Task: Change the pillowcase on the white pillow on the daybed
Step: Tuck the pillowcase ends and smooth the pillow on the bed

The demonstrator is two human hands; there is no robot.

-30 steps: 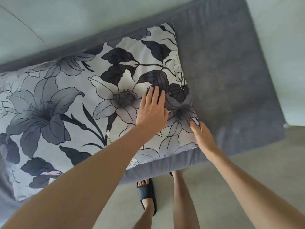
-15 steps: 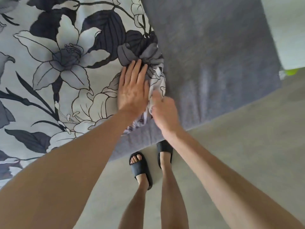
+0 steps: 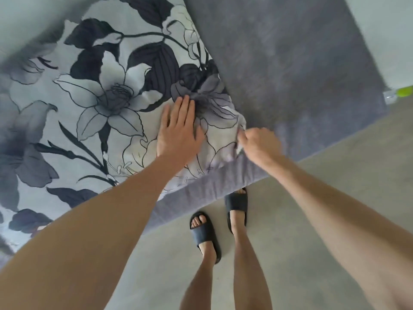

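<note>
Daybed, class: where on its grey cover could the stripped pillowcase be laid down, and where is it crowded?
Free: the grey daybed cover right of the floral pillow, running to the daybed's right end. A thin strip of cover lies bare along the front edge. Crowded: the pillow's near right corner, where the left hand presses flat and the right hand pinches the pillowcase edge.

A large floral-printed fabric pillow (image 3: pixel 100 104) lies on the grey fabric daybed mattress (image 3: pixel 290 74), filling its left part. Your left hand (image 3: pixel 178 133) rests flat on the pillow near its right end. Your right hand (image 3: pixel 260 145) pinches the pillow's right front corner. Your feet in black rubber slides (image 3: pixel 206 233) stand on the smooth concrete floor (image 3: pixel 290 220) before the mattress.
</note>
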